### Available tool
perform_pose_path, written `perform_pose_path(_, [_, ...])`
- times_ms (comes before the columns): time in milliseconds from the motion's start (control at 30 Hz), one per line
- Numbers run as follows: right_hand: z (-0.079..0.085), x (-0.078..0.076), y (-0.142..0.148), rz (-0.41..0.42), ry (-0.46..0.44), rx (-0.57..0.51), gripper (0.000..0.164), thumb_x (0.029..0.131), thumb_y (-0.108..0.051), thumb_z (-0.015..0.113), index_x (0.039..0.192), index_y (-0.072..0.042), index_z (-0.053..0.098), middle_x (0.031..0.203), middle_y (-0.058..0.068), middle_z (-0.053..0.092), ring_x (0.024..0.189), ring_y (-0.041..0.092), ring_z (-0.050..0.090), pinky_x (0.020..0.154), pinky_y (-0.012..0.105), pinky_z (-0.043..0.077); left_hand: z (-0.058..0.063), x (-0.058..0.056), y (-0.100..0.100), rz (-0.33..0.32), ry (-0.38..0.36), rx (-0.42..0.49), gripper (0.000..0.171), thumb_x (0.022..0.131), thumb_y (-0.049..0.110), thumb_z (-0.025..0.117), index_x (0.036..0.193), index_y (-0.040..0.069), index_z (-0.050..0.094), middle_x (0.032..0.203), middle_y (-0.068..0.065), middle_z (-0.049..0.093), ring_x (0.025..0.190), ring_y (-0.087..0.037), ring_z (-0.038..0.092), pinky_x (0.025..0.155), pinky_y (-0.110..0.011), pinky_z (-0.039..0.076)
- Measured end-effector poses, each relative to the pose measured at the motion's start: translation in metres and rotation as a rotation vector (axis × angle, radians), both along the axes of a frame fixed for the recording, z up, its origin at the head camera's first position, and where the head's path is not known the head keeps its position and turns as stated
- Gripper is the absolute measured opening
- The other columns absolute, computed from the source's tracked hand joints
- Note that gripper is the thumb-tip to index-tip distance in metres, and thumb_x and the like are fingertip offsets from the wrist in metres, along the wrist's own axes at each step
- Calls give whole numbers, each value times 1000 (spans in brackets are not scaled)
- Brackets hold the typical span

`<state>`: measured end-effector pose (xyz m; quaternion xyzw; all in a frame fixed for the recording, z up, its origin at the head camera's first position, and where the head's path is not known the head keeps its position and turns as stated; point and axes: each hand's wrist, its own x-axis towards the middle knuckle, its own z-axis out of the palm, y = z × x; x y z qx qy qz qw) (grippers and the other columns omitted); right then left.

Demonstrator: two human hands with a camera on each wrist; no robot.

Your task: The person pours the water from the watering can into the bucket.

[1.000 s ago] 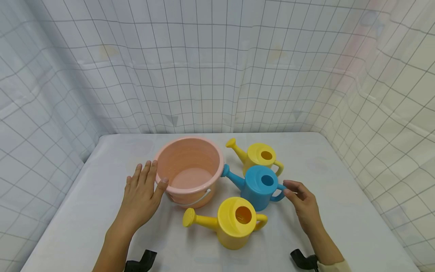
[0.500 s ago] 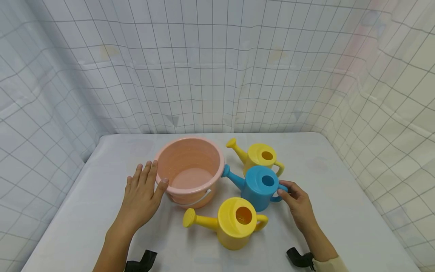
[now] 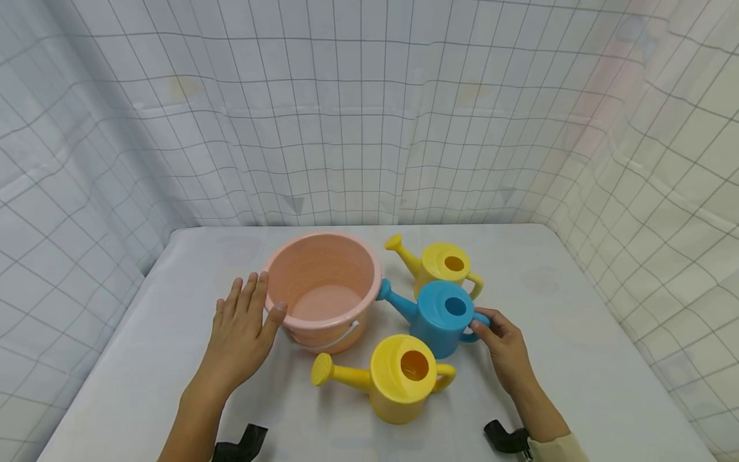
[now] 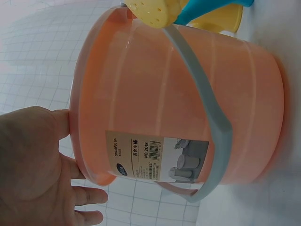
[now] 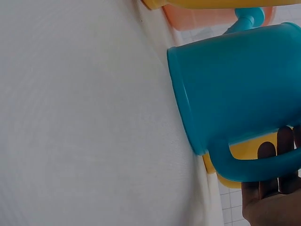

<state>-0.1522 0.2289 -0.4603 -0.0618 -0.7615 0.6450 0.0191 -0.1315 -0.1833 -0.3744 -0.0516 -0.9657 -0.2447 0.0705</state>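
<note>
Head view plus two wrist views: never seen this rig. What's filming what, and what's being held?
No machine here: just a person's bare left hand and right hand, filmed by three worn cameras. The head camera looks forward and down over the white table. Each wrist camera looks at its own hand's work, so things appear tipped sideways there; the head view shows them upright.

On the table stand a pink bucket, a blue watering can, a yellow watering can nearer the person and another yellow watering can behind the blue one.

The right hand holds the blue can's handle. The left hand isn't gripping: its fingers are extended, touching the bucket's rim.
</note>
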Motion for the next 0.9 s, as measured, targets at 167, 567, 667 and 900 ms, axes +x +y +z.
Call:
perform_pose_path(167, [-4, 0, -1, -3, 9, -11, 45, 90, -34, 63, 123, -4, 56, 106, -13, 62, 102, 6, 57, 88, 13, 47, 1, 0, -1, 1, -7, 0, 72, 99, 52, 31, 153, 12, 6, 158, -22, 10, 146, -42, -3, 110, -69, -1])
perform_pose_path(567, [-6, 1, -4, -31, 14, -74, 40, 90, -31, 64, 117, -2, 58, 96, -11, 63, 96, 7, 57, 88, 17, 47, 2, 0, -1, 1, -13, -6, 71, 100, 49, 32, 153, 13, 5, 159, -20, 8, 147, -41, -3, 110, -68, 1])
perform_pose_path(667, [-7, 1, -4, -35, 17, -94, 39, 90, -30, 64, 116, -2, 58, 96, -10, 63, 95, 8, 57, 88, 18, 48, 2, 0, -1, 0, -15, -2, 71, 100, 50, 32, 153, 13, 5, 158, -21, 9, 147, -41, -4, 110, -68, 0])
perform_pose_path(900, [-8, 2, -5, -37, 13, -152, 36, 89, -29, 65, 114, -3, 59, 98, -10, 62, 97, 9, 56, 89, 18, 47, 1, 0, -1, 0, -17, -2, 72, 99, 52, 30, 153, 12, 5, 158, -21, 9, 147, -41, -4, 110, -69, 0])
